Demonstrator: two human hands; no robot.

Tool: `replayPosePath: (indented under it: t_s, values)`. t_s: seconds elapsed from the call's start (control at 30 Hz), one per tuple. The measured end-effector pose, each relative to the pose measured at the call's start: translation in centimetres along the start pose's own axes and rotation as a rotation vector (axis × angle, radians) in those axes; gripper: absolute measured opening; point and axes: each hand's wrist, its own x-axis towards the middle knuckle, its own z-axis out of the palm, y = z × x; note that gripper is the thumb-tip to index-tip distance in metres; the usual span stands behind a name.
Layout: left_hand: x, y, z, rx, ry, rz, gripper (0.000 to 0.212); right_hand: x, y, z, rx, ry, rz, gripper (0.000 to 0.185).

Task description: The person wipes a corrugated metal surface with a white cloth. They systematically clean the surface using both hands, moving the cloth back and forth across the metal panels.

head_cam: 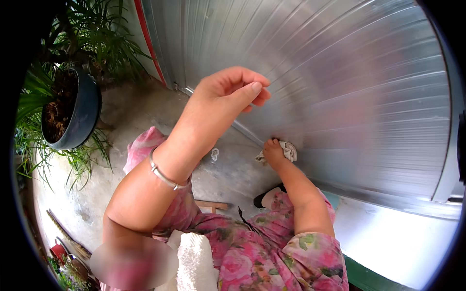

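Note:
My left hand [233,91] is raised in front of the ribbed metal door [349,87], its fingers loosely curled with the thumb near the index fingertip; nothing shows between them. A metal bangle [164,176] circles that forearm. Lower down, my right hand [275,151] holds a crumpled whitish cloth [290,151] against the bottom part of the door, close to the floor. A white towel [194,258] lies by my body, over the pink floral clothing [236,265].
A blue-grey plant pot [87,109] with long-leaved greenery stands on the left of the concrete floor [120,112]. A small wooden piece [213,204] lies below me. A straw broom [69,236] and a red pot [58,249] are at lower left.

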Motion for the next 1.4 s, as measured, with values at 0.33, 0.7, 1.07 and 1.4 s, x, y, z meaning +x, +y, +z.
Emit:
replayPosePath:
  t_s: [0.33, 0.7, 1.07, 1.4]
  values:
    - [0.3, -0.8, -1.3, -0.070, 0.024, 0.039, 0.019, -15.4, 8.0, -14.9, 0.085, 0.710, 0.276, 0.014]
    - [1.5, -2.9, -1.1, -0.006, 0.043, -0.014, 0.019, -32.5, 16.1, -22.6, -0.120, 1.179, 0.894, 0.041]
    - [2.9, -4.3, -0.3, 0.030, -0.021, -0.030, 0.020, -20.1, 10.3, -12.9, 0.001, 1.001, 0.574, 0.031]
    - [2.5, -3.6, 0.3, 0.097, -0.106, 0.019, 0.019, -8.9, 5.1, -2.9, 0.045, 0.714, 0.149, 0.015]
